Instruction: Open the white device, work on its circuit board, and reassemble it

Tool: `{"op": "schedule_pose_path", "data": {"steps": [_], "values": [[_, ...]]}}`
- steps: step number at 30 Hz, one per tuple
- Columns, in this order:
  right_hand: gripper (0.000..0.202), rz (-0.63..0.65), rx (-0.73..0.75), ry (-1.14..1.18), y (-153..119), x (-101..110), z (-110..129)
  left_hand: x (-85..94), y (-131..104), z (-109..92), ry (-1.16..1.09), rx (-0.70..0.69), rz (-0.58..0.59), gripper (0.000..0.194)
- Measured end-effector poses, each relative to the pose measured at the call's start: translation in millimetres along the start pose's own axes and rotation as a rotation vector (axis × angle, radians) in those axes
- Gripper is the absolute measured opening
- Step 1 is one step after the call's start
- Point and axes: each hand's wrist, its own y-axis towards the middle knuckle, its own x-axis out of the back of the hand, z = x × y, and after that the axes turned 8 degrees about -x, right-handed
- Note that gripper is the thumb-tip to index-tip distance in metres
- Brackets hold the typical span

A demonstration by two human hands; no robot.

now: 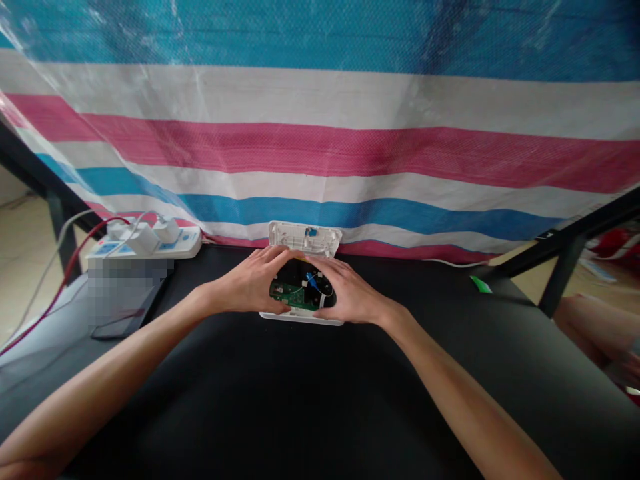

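An opened white plastic device casing [303, 315] lies at the far middle of the black table, with a green circuit board [295, 296] inside. A blue connector [312, 280] on a thin white cable shows above the board. Behind it stands a white cover [306, 235], its inner side facing me, with a small blue part on it; whether it is joined to the casing is hidden. My left hand [257, 280] curves round the casing's left side, thumb at the front edge. Around the right side my right hand [350, 290] grips likewise. Fingertips of both hands meet near the back edge.
A white power strip [185, 243] with plugs and cables sits at the back left. Before it lies a dark flat tablet-like thing [125, 323], partly blurred out. A striped tarp [320, 150] hangs behind the table. A small green piece [481, 285] lies right; another person's limb [585, 327] shows beyond.
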Motion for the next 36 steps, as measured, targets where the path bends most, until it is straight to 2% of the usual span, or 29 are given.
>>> {"op": "schedule_pose_path", "data": {"steps": [2,4,7,9,10,12,14,17,19,21,25,29,33,36], "values": [[0.106,-0.013,-0.003,0.023,1,0,-1,4.9,0,1,-0.057,0.014,-0.001,0.095],[0.107,-0.033,-0.031,0.062,1,1,-3,10.1,1,4,-0.215,0.023,-0.028,0.089],[0.108,-0.062,-0.084,0.188,0,2,-9,10.2,5,18,-0.505,0.125,-0.189,0.059],[0.11,-0.081,-0.087,0.306,-3,3,-15,2.8,8,30,-0.544,0.275,-0.314,0.054],[0.111,-0.092,-0.081,0.362,-4,3,-19,-2.3,8,35,-0.534,0.316,-0.323,0.053],[0.117,-0.099,-0.066,0.45,-8,3,-25,-12.7,8,42,-0.498,0.314,-0.257,0.051],[0.123,-0.081,-0.05,0.523,-11,2,-30,-19.9,4,43,-0.376,0.239,-0.143,0.051],[0.126,-0.028,-0.015,0.659,-14,2,-34,-22.7,-3,35,-0.166,0.149,0.062,0.074],[0.124,0.004,-0.004,0.771,-15,3,-35,-21.2,-6,29,-0.106,0.128,0.192,0.09],[0.12,0.037,-0.028,0.872,-16,4,-35,-19.2,-7,26,-0.079,0.111,0.274,0.099],[0.109,0.057,-0.125,1.019,-19,10,-34,-16.1,-7,25,-0.02,0.089,0.332,0.11],[0.096,0.061,-0.149,1.059,-20,12,-33,-15.4,-8,23,0.042,0.137,0.363,0.116],[0.104,0.025,-0.068,0.964,-16,8,-31,-18.1,-9,18,0.107,0.15,0.35,0.117],[0.111,-0.032,-0.019,0.784,-13,5,-29,-20.7,-9,16,0.154,0.145,0.33,0.118]]}}
